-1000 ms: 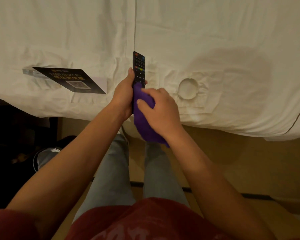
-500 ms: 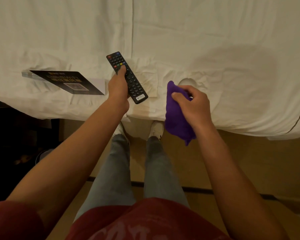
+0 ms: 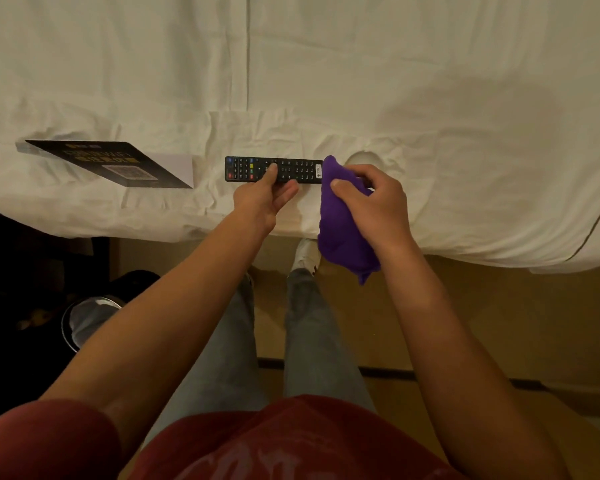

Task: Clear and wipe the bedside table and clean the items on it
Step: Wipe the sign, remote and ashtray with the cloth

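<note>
Far left on the white bed sheet [image 3: 326, 64] lay a flat black card with a QR code and gold print [image 3: 118, 164], a white slip sticking out from under its right edge. Well apart to its right, the long black button-covered remote control [image 3: 253, 169] sat crosswise near the bed's edge, buttons up. Your left hand [image 3: 262, 199] pinched it, thumb on the keypad, fingers curled under the near edge. Your right hand [image 3: 371, 202] was closed around a bunched purple cleaning cloth [image 3: 343, 237], its top touching the remote's right end, its tail hanging past the mattress edge. A round dent in the sheet [image 3: 364, 157] showed just behind that hand. Bedside table not identifiable here.
</note>
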### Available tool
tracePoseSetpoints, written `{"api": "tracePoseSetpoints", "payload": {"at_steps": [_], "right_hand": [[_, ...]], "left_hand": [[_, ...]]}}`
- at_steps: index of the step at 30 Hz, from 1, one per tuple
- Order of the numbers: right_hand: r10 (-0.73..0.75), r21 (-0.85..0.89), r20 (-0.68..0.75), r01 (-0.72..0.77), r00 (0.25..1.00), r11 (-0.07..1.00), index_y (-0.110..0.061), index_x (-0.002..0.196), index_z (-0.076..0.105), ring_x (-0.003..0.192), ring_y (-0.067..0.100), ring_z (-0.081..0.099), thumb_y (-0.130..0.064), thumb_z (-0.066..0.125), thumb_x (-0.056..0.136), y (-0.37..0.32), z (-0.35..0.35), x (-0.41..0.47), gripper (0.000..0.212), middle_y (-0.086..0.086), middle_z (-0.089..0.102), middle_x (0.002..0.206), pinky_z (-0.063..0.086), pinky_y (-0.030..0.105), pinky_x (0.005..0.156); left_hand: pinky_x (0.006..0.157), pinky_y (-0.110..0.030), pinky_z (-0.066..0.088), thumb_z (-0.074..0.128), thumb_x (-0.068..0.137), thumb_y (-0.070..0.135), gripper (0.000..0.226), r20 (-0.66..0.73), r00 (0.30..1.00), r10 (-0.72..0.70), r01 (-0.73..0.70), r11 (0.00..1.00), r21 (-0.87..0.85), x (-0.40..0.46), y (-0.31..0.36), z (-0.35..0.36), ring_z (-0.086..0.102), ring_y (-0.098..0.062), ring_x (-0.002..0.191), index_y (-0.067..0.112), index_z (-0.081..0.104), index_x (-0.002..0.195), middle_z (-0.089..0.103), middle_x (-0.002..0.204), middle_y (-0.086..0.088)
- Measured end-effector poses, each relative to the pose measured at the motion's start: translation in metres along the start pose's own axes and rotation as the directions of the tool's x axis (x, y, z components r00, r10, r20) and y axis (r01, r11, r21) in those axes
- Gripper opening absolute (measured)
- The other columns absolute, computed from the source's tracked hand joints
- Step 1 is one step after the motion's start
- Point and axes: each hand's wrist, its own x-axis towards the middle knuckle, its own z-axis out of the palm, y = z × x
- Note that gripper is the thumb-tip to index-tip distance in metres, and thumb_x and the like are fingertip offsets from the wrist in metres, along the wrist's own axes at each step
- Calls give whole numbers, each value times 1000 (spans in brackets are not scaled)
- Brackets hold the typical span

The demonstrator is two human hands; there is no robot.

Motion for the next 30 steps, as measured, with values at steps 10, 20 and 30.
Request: {"api": "tracePoseSetpoints", "payload": {"at_steps": [10, 20, 30], "right_hand": [[-5, 34, -6, 5, 1000, 999, -36, 115, 74, 93, -10, 63, -36, 74, 89, 10, -10, 5, 26, -25, 70, 102, 48, 8, 70], [32, 117, -114, -19, 993, 993, -32, 120, 71, 99, -1, 65, -38, 74, 89, 21, -31, 11, 33, -17, 70, 113, 53, 16, 76], [82, 177, -230, -41, 970, 983, -35, 112, 73, 97, 1, 68, -41, 72, 84, 35, -73, 12, 29, -18, 72, 107, 52, 20, 75]], "left_hand": [[55, -30, 60, 74, 94, 27, 29, -91, 994, 65, -35, 954, 296, 22, -12, -15, 74, -24, 67, 2, 65, 106, 73, 89, -16], [46, -27, 41, 51, 101, 30, 22, -3, 964, 266, -206, 751, 627, -4, -9, -9, 51, -17, 52, 9, 58, 100, 58, 67, -5], [84, -33, 53, 62, 96, 26, 27, 491, 751, 441, -582, 90, 808, -14, -50, 58, 61, -14, 95, 16, 62, 120, 63, 112, -2]]}}
